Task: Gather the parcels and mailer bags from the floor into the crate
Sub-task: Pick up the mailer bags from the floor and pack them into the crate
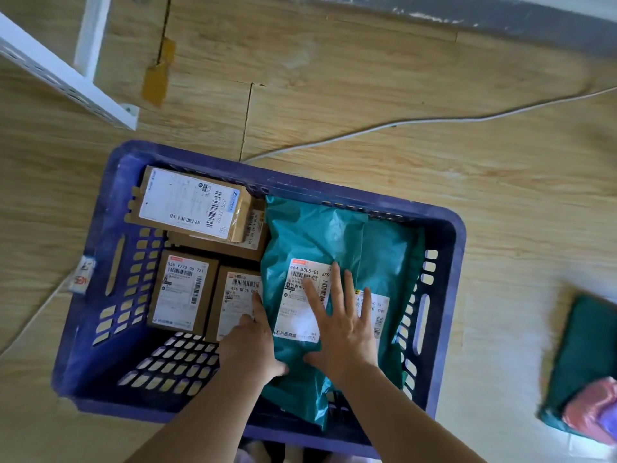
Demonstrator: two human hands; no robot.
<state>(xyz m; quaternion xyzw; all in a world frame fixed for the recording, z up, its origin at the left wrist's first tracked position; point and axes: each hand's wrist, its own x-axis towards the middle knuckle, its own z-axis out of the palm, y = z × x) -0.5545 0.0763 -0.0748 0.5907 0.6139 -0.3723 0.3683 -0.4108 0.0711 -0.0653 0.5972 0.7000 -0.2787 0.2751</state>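
A blue plastic crate [117, 202] stands on the wood floor. Inside lie several brown cardboard parcels: one tilted at the back left [190, 203], one at the left [182, 292] and one in the middle [235, 295]. A teal mailer bag [314, 235] with a white label fills the crate's right half, over another teal bag [387, 259]. My right hand [340, 325] presses flat on the top bag's label with fingers spread. My left hand [253, 342] rests at the bag's left edge, against the middle parcel, its fingers partly tucked under the bag.
On the floor at the right edge lie another teal mailer bag [587, 349] and a pink bag [594, 412]. A white cable [400, 123] runs across the floor behind the crate. A white shelf frame [66, 78] stands at the back left.
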